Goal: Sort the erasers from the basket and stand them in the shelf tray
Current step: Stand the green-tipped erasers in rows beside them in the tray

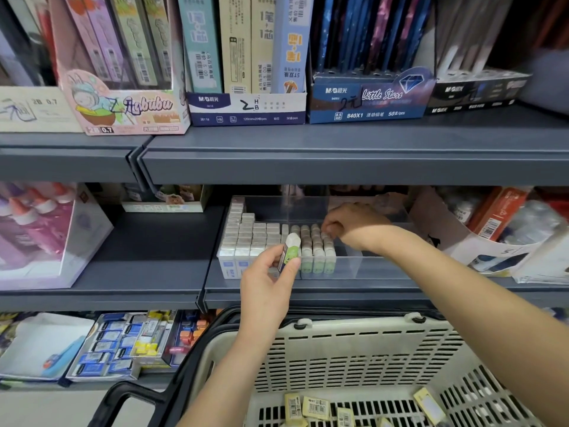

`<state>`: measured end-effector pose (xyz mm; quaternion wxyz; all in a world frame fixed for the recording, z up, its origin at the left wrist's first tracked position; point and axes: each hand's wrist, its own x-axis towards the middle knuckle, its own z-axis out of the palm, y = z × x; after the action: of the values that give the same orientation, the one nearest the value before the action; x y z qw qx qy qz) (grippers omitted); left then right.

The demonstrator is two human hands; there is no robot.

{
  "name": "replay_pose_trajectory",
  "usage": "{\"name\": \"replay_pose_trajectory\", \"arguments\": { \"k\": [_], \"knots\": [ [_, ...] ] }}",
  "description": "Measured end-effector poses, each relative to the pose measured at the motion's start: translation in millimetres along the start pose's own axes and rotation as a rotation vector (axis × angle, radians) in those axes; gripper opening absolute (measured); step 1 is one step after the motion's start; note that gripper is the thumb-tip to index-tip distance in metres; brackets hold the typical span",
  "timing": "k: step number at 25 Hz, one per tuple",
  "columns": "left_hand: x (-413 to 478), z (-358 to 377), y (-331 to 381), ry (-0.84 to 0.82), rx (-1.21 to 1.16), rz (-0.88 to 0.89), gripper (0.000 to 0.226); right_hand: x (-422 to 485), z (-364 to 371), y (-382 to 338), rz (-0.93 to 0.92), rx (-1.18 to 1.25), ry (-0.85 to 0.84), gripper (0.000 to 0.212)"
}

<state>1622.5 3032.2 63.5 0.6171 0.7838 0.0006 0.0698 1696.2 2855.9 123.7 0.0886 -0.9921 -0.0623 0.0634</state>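
Note:
A clear plastic tray (363,268) sits on the middle shelf, with several rows of erasers (255,238) standing upright in its left half. My left hand (268,278) holds a green-sleeved eraser (289,252) upright in front of the tray. My right hand (351,224) reaches into the tray, its curled fingers at the top of the rightmost green row (318,249); what they hold is hidden. Below, a cream slotted basket (354,359) with black handles holds several yellow-wrapped erasers (317,408) on its bottom.
The grey shelf above (338,161) overhangs the tray closely. A torn white carton (480,251) of packets stands right of the tray; a pink box of glue bottles (46,235) stands far left. Boxes of stationery (123,343) fill the lower shelf.

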Motion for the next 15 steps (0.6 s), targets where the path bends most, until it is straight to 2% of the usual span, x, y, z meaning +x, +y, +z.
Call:
{"name": "replay_pose_trajectory", "arguments": {
  "k": [3,6,10,15],
  "knots": [
    [-0.4,1.4,-0.4,-0.037,-0.008,0.0,0.035,-2.8,0.7,0.7,-0.001,-0.046,0.016,0.025],
    [0.2,2.4,-1.2,-0.045,-0.022,0.003,0.035,-17.0,-3.7,-5.0,-0.009,-0.056,0.155,0.022],
    [-0.4,3.2,0.7,-0.1,-0.032,0.073,0.023,-50.7,-4.0,-27.9,-0.189,0.36,0.141,0.02],
    [-3.1,2.2,4.0,-0.161,-0.043,0.144,0.033,-66.1,-1.2,-29.5,-0.225,0.567,0.168,0.012]
  ]
}}
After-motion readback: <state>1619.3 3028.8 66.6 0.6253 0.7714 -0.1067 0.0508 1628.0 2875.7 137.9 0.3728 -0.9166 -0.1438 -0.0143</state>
